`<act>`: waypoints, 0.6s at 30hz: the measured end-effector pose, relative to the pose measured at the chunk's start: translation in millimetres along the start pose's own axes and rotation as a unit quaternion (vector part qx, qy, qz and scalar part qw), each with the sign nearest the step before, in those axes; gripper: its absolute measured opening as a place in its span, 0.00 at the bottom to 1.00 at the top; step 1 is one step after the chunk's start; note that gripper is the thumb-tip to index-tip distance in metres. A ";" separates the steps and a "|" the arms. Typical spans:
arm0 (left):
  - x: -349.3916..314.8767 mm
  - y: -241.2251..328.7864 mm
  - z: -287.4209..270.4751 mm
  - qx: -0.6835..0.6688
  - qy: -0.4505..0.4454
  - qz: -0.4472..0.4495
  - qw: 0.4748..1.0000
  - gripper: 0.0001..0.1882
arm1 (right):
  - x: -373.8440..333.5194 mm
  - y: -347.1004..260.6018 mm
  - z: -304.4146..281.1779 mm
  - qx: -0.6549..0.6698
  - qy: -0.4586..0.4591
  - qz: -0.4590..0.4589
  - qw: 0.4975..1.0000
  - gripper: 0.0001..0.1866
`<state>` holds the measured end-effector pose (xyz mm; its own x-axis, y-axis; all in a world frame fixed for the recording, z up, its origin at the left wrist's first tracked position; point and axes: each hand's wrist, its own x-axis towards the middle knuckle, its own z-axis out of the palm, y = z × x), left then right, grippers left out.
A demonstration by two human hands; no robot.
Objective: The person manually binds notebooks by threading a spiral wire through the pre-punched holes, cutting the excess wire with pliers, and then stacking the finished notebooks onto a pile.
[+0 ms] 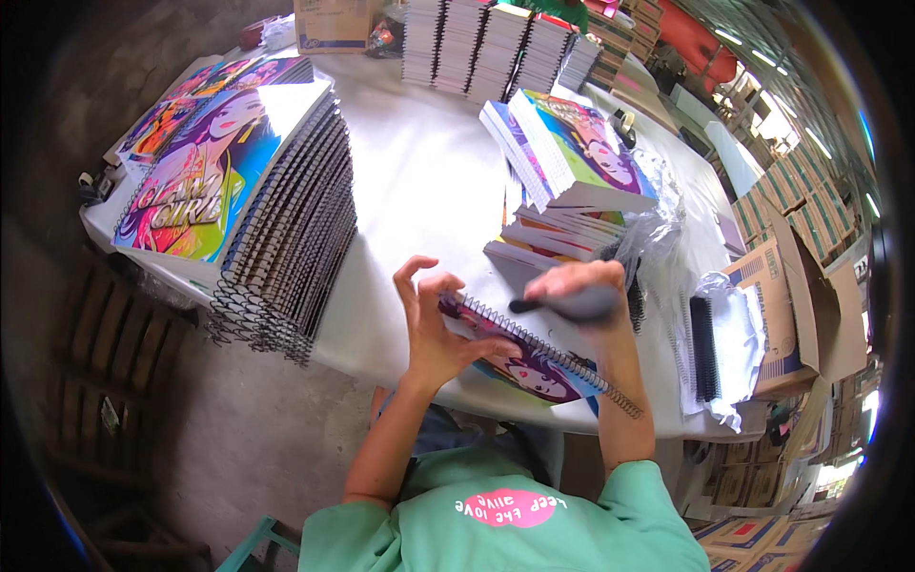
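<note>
Head cam: your L hand (pixel 434 338) is clamped on the notebook (pixel 538 372), thumb across the cover, at the near edge of the white table (pixel 415 143). R hand (pixel 589 275) is closed round a dark tool (pixel 579 305), motion-blurred, type unclear; its tip is just above the wire coil (pixel 543 340), can't tell if touching.

Progress, my read: coil is in along the spine, but surplus sticks out past the R end, so this one looks threaded, not finished. L stack (pixel 286 195) looks coiled throughout, w/ loose ends hanging at the near side; prob needs the same end work, can't confirm. R pile (pixel 591 186) shows page blocks, no coil visible on the top ones; likely yet to do. Back stacks (pixel 477 48) look bound.

Containers: open carton (pixel 780 310) on your R, flaps up, contents n/v. Beside it, crumpled white wrapping (pixel 743 334) w/ dark coils (pixel 703 348) against it. Far carton (pixel 334 27): top cut off, contents n/v.
</note>
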<state>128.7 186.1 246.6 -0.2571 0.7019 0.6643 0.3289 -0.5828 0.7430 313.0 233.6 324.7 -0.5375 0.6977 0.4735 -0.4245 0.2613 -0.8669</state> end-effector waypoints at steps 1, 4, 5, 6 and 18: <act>2.3 1.2 -2.4 0.024 -0.027 -0.005 0.999 0.51 | 8.4 -8.2 10.6 -0.117 -0.099 -0.039 0.987 0.17; 2.4 -12.8 4.0 -0.091 0.003 -0.024 0.996 0.52 | 18.1 10.6 2.2 -0.395 -0.006 0.072 0.916 0.17; 1.5 -11.5 1.5 -0.074 -0.015 -0.028 0.997 0.52 | 16.6 8.6 3.2 -0.318 0.014 0.083 0.944 0.18; 2.8 -9.2 0.1 -0.067 -0.017 -0.025 0.997 0.52 | 9.3 4.5 10.9 -0.127 -0.018 0.059 0.990 0.18; 4.4 -7.4 -24.3 -0.257 -0.015 -0.242 0.935 0.14 | -66.6 21.6 -46.1 -0.705 0.028 0.196 0.681 0.24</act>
<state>103.0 183.5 246.1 -0.2343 0.9414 0.2427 -0.3026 -0.3079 0.9020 373.2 223.5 267.2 -0.3631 0.9124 0.1890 0.8862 0.4008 -0.2323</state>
